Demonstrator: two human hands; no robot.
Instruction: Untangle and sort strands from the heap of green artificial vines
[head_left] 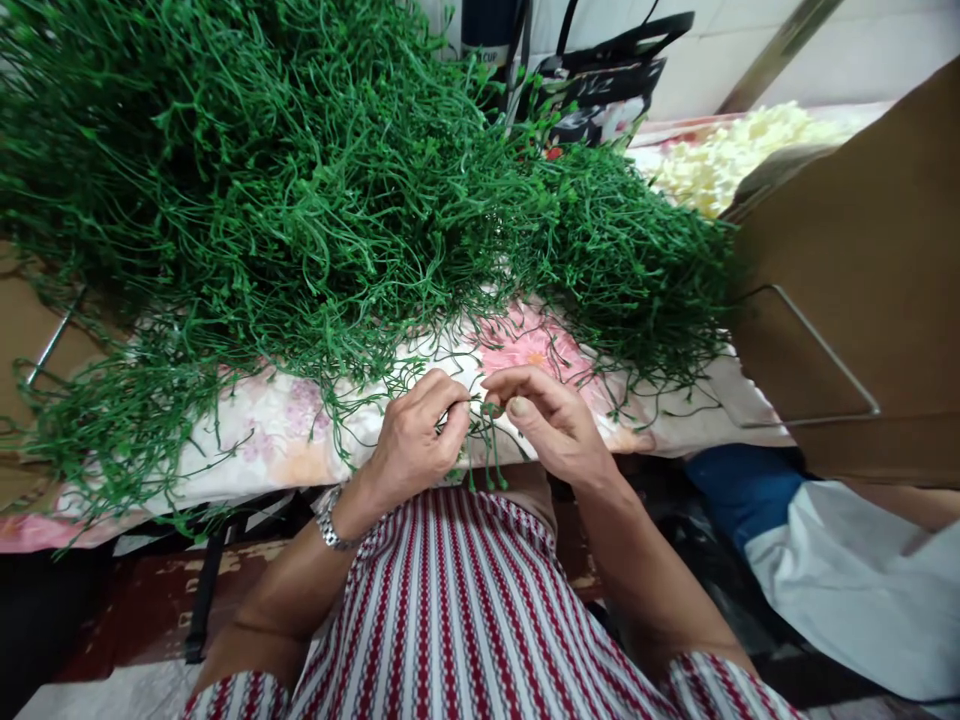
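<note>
My left hand (422, 428) is closed in a pinch, thumb against the curled forefinger, on a thin green artificial plant stem (489, 450). The stem's branched ends hang down between my two hands, in front of the table edge. My right hand (553, 424) faces it, fingers curled and thumb bent in close to the stem, and seems to grip its other side lightly; the exact contact is hard to see. Just beyond my hands, a large heap of similar green plastic stems (300, 200) covers much of the table.
A flowered cloth (277, 425) covers the table. Cardboard (855, 300) with a bent metal wire (817, 345) stands at the right, more cardboard (22, 330) at the left. Behind are a dark bag (611, 90) and pale yellow pieces (735, 155). Another person's blue-and-grey clothing (847, 570) shows lower right.
</note>
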